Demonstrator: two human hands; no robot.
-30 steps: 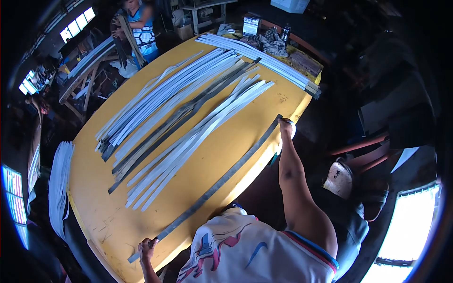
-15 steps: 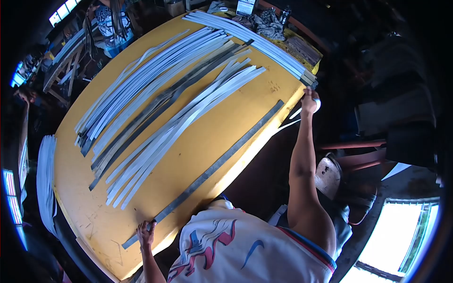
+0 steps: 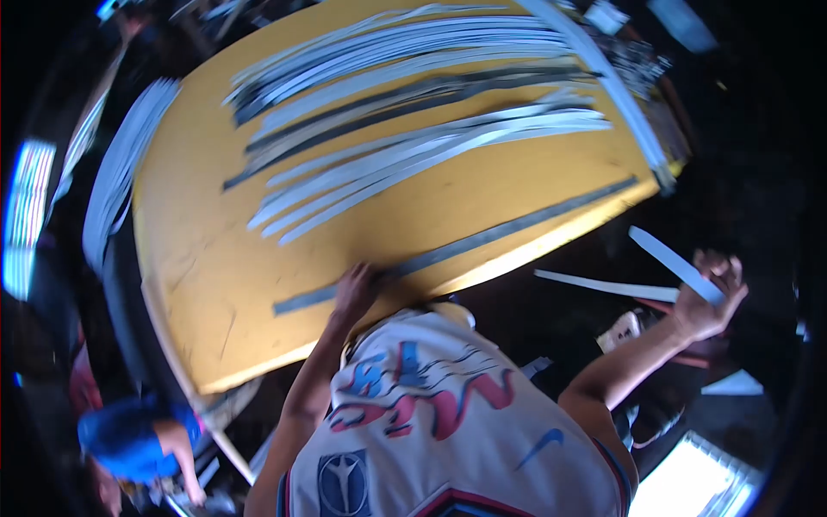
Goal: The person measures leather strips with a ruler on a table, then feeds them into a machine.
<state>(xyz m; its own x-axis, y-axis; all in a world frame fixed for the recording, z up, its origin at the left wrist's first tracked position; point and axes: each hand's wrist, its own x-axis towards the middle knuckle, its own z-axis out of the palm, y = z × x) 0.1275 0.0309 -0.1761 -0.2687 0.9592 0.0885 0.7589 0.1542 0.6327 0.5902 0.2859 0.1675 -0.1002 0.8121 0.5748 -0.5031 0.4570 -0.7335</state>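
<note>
A long grey strip [image 3: 508, 228] lies alone along the near side of the yellow table [image 3: 207, 327]. My left hand [image 3: 355, 289] rests at this strip, its fingers bent over the near edge; what they hold, if anything, is too blurred to tell. Off the table's right side, my right hand [image 3: 713, 297] is raised with curled fingers around a pale strip [image 3: 676, 263]. Another thin pale strip [image 3: 607, 286] reaches leftward from that hand. Farther back on the table lie white strips [image 3: 413, 155], dark strips [image 3: 362, 116] and a bluish-white bundle [image 3: 405, 47].
More white strips [image 3: 129, 164] hang over the table's left end. Long pale pieces [image 3: 616, 86] lie along its right end. A person in blue [image 3: 138, 439] is at the lower left. A bright window [image 3: 698, 478] shows at the lower right.
The view has turned, and the table appears rotated. My right hand has moved from the table's right corner out to the right with the pale strip. My left hand is nearer the strip's middle.
</note>
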